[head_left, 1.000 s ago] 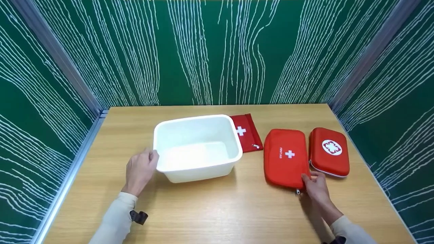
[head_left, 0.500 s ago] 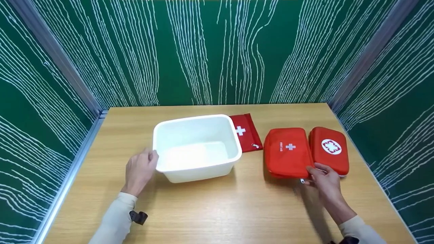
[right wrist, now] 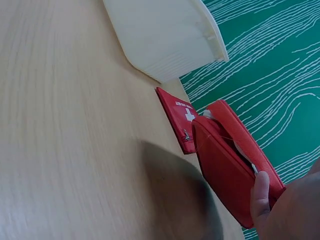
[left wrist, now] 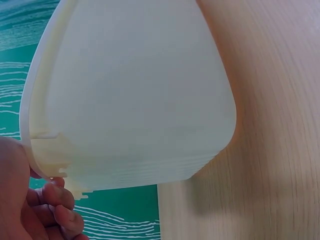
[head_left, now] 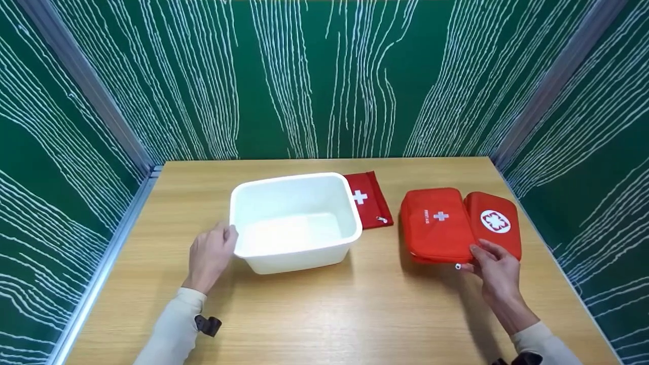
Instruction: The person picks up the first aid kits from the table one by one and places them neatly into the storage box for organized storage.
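My left hand (head_left: 210, 256) grips the left rim of a white plastic bin (head_left: 299, 261), fingers curled under the edge in the left wrist view. The bin holds nothing. At the right, my right hand (head_left: 499, 274) pinches the near right corner of a red first aid pouch (head_left: 431, 241) with a white cross. The pouch is tilted, its near edge raised above the table over a shadow. In the right wrist view a pale strip shows between two red layers of the pouch (right wrist: 220, 170), and the thumb (right wrist: 260, 195) presses its edge.
A red hard case (head_left: 494, 203) with a round white emblem lies right of the pouch, partly covered by my right hand. Behind the bin's right side lies a flat red zip pouch (head_left: 372, 210), partly hidden. Green walls with white lines (head_left: 324, 76) enclose the wooden table (head_left: 324, 319).
My right hand has lifted the near edge of the first aid pouch off the table and shifted it slightly right, overlapping the hard case. The left hand and bin stay put.
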Demonstrator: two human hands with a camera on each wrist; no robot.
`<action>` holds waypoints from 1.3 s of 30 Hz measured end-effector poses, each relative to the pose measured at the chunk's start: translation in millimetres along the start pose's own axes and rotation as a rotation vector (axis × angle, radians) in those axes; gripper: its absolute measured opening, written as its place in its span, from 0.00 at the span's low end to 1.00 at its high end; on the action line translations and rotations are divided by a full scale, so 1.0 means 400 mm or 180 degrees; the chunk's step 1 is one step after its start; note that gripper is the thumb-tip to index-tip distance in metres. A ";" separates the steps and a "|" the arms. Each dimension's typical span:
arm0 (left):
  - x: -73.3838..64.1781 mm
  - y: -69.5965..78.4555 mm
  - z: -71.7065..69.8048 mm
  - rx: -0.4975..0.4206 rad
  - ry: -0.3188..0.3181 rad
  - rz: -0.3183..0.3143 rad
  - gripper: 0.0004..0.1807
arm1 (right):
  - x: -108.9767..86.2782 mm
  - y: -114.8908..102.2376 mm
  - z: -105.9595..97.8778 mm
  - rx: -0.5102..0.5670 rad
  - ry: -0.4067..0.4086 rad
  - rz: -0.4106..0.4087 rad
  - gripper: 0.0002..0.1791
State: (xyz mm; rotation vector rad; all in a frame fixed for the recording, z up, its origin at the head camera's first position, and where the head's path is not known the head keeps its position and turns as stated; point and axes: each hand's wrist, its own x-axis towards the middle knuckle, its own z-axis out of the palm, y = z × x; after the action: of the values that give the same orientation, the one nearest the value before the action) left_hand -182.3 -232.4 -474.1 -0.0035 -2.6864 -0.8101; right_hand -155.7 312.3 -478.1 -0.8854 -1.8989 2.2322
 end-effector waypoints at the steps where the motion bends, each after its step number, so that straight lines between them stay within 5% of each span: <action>1: 0.000 0.000 0.000 -0.0002 0.0002 -0.0003 0.19 | 0.001 -0.004 -0.002 0.0045 0.0005 0.0009 0.38; 11: 0.001 -0.001 0.001 -0.0022 -0.0016 -0.0017 0.18 | -0.005 -0.069 -0.020 0.0516 -0.0208 -0.0016 0.43; 21: 0.000 0.003 -0.001 -0.0048 0.0008 0.0062 0.20 | -0.004 -0.139 -0.016 0.0865 -0.0319 -0.0151 0.29; 39: 0.001 0.008 -0.003 -0.0032 0.0042 0.0052 0.19 | -0.007 -0.183 0.022 0.0956 -0.0641 -0.0424 0.29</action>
State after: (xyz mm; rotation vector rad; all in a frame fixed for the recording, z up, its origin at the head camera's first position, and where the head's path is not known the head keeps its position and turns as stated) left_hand -182.0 -230.4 -471.4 -0.0222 -2.6665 -0.8158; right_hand -179.4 319.9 -408.8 -0.4930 -1.5741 2.5108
